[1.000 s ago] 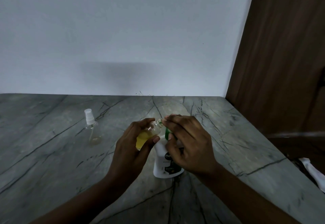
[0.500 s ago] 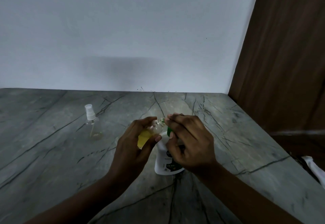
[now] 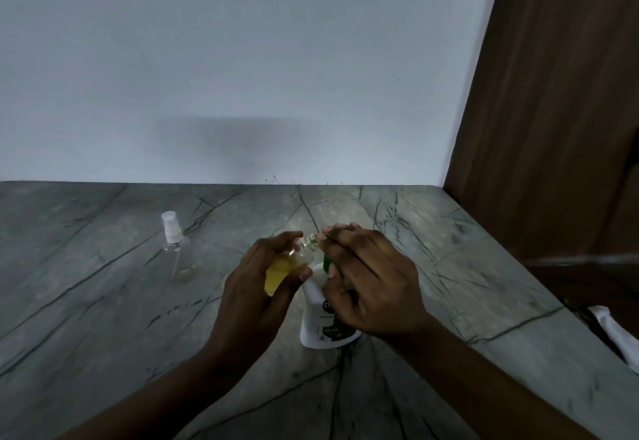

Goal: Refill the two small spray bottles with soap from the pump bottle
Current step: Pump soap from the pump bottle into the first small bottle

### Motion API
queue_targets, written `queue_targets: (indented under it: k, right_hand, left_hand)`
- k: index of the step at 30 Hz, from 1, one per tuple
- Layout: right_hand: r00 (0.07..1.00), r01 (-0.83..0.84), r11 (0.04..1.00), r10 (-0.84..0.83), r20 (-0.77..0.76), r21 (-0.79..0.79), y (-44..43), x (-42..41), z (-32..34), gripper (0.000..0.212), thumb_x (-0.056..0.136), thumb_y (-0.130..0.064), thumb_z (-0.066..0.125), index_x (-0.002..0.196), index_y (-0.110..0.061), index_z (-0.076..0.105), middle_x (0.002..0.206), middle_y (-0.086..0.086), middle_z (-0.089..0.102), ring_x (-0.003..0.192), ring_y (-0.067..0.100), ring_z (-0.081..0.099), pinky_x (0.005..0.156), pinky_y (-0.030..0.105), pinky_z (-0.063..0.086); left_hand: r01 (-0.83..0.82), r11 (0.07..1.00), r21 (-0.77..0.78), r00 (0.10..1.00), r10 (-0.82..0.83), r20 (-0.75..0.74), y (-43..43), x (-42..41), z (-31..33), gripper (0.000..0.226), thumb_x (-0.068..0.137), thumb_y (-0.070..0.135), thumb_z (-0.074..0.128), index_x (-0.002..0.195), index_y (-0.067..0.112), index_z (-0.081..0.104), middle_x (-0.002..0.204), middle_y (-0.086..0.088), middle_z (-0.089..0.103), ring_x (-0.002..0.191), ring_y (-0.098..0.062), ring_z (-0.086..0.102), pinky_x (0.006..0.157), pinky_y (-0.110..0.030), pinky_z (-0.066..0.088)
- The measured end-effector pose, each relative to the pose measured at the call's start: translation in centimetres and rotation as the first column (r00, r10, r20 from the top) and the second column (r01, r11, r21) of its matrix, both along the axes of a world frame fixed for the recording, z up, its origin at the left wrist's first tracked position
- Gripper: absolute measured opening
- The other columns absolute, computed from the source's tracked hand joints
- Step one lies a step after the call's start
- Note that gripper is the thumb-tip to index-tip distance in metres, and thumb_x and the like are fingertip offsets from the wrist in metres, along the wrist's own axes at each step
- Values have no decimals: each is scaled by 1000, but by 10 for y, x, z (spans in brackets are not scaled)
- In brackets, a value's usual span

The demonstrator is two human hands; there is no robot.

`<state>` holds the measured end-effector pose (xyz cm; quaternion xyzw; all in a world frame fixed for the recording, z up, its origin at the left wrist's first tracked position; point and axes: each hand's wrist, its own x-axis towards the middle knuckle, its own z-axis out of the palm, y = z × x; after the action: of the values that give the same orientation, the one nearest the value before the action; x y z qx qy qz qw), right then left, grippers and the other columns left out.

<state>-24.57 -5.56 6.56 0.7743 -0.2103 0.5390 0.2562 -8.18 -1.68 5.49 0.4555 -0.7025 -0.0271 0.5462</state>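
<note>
Pump bottle [image 3: 323, 330]: white plastic body with a dark label and a green pump head [image 3: 326, 260]. It stands upright on the counter [image 3: 103, 318]. Right hand [image 3: 371, 282]: directly over the top of the pump bottle, covering most of the pump head. Its fingers [image 3: 340, 232] are laid forward across the pump top with the thumb against the green part beneath, so the head is held between them; the nozzle itself is hidden. Open spray bottle [image 3: 288, 263]: small and clear, with no sprayer fitted and partly filled with yellow liquid. It is held off the counter just left of the pump head, tilted so its bare neck points toward the right hand's fingertips; whether its mouth touches the nozzle cannot be told. Left hand [image 3: 254, 298]: just left of the pump bottle, with fingers and thumb wrapped round the body of the open spray bottle. Capped spray bottle [image 3: 176, 253]: small and clear with a white sprayer on top, upright on the counter. It stands well to the left of the pump bottle and farther back, apart from both hands, and seems nearly empty. Counter: grey stone with dark veins, carrying the pump bottle. Wall [image 3: 242, 76]: plain white, behind the pump bottle at the counter's far edge. Wood panel [image 3: 553, 128]: brown, to the right of the pump bottle and behind it. White cloth [image 3: 617, 334]: far right of the pump bottle, beyond the counter's edge and partly cut off by the frame.
</note>
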Motion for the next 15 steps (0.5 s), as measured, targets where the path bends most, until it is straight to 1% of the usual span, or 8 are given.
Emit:
queue_targets:
  k: [4, 9, 15]
  right_hand:
    - [999, 12, 999, -13, -37, -31, -2, -3, 1, 38, 96, -16, 41, 100, 5, 72, 99, 18, 71, 95, 24, 68, 91, 34, 54]
    - [1000, -8, 999, 7, -27, -32, -3, -4, 2, 35, 94, -14, 43, 102, 5, 71, 101, 18, 71, 97, 24, 66, 93, 30, 52]
    - [998, -49, 999, 49, 47, -4, 0, 1, -2, 34, 91, -13, 44, 96, 5, 73, 99, 17, 71, 96, 23, 65, 93, 26, 51]
  left_hand:
    - [6, 1000, -6, 1000, -6, 3, 0, 0, 1, 38, 82, 42, 54, 119, 41, 45, 104, 26, 54, 98, 17, 51, 76, -1, 40]
    - [7, 1000, -1, 1000, -7, -14, 1, 0, 2, 38, 82, 45, 53, 118, 41, 45, 103, 25, 55, 97, 15, 52, 74, -2, 41]
    - [7, 1000, 6, 1000, -7, -13, 1, 0, -1, 37, 81, 44, 54, 117, 38, 47, 103, 24, 55, 96, 12, 53, 74, -3, 41]
